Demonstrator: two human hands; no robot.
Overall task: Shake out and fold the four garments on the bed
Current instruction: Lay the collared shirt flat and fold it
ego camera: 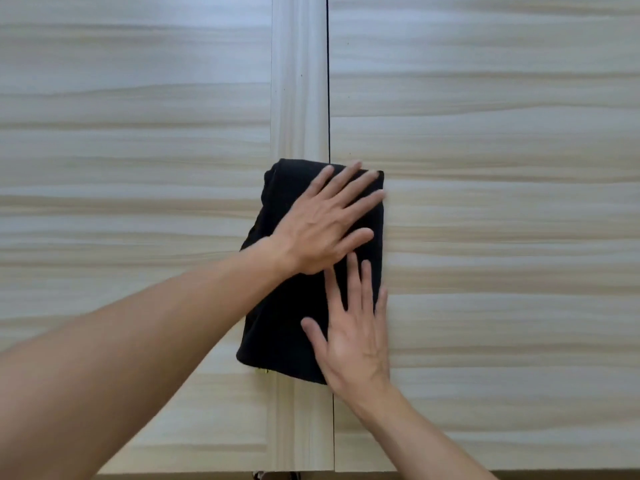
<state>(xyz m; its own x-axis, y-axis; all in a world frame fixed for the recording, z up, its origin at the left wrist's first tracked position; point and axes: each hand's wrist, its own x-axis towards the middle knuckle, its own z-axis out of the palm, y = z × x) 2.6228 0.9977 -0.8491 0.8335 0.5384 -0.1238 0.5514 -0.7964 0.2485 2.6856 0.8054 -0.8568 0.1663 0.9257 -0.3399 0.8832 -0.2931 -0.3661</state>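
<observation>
The left grip [325, 220] and right grip [353, 327] are pressing flat, fingers straight and holding nothing, on the folded black garment [277, 306] lying mid-scene on the wood-grain surface [502, 237]; soft and light, it is likely wanting support under its folded edges.

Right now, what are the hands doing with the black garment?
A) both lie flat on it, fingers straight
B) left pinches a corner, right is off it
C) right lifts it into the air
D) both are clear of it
A: the left hand and right hand both press flat, fingers straight, on the folded black garment, which lies on the wood-grain surface.
</observation>
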